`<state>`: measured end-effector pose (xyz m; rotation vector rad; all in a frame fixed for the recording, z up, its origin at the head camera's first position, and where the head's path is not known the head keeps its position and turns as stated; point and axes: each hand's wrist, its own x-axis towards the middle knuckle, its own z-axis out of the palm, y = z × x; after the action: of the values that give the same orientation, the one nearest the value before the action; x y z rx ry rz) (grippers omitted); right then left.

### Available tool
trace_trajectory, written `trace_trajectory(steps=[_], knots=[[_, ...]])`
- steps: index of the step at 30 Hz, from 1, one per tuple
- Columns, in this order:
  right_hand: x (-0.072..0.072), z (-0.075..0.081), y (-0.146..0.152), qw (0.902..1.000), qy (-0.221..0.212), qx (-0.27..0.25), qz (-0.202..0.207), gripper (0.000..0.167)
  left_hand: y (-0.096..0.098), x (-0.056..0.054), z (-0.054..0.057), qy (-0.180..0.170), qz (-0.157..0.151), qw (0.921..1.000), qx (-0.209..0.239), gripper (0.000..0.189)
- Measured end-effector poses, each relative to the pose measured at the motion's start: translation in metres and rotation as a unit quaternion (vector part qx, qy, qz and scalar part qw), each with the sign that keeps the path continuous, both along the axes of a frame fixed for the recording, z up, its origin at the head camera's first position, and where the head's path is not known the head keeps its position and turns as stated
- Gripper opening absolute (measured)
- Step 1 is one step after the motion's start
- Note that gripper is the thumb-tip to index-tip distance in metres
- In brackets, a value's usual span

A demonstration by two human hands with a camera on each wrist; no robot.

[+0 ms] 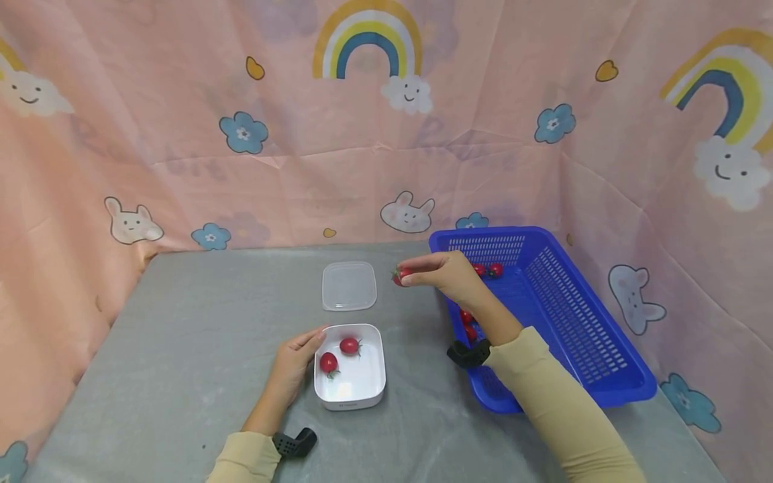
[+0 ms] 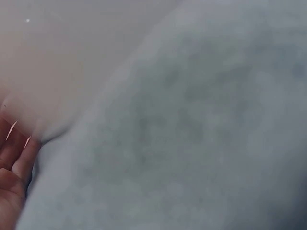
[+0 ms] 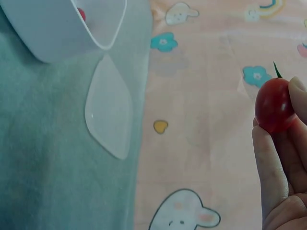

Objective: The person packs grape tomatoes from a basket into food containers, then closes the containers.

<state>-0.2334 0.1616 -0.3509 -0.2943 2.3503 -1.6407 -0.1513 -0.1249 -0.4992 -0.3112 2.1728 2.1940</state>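
Note:
My right hand (image 1: 443, 272) pinches a red cherry tomato (image 3: 274, 105) between thumb and fingertips, up in the air near the blue basket's left rim. A green stem tip sticks out of the tomato in the right wrist view. My left hand (image 1: 296, 359) holds the white square container (image 1: 350, 404) at its back left corner. Inside that container lie two cherry tomatoes, one (image 1: 329, 363) at the left and one (image 1: 349, 346) further back. Left fingers (image 2: 26, 158) also show against the container's blurred pale wall in the left wrist view.
A clear lid (image 1: 349, 286) lies flat behind the container. At the right stands a blue plastic basket (image 1: 580, 322) with several cherry tomatoes along its left and back sides. The grey-covered table (image 1: 199, 349) meets a pink patterned cloth (image 1: 290, 194) behind.

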Motion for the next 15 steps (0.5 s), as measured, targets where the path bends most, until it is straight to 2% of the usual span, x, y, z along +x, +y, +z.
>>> trace_trajectory(steps=[9, 15], knots=[[0.006, 0.0, -0.017, 0.9999, -0.005, 0.0, 0.016, 0.037, 0.0, 0.001, 0.002, 0.003, -0.003, 1.0, -0.003, 0.036], [0.016, 0.006, -0.03, 0.9998, -0.015, -0.008, 0.01, 0.036, 0.0, 0.0, 0.003, -0.002, -0.006, 0.9999, -0.012, 0.036]])
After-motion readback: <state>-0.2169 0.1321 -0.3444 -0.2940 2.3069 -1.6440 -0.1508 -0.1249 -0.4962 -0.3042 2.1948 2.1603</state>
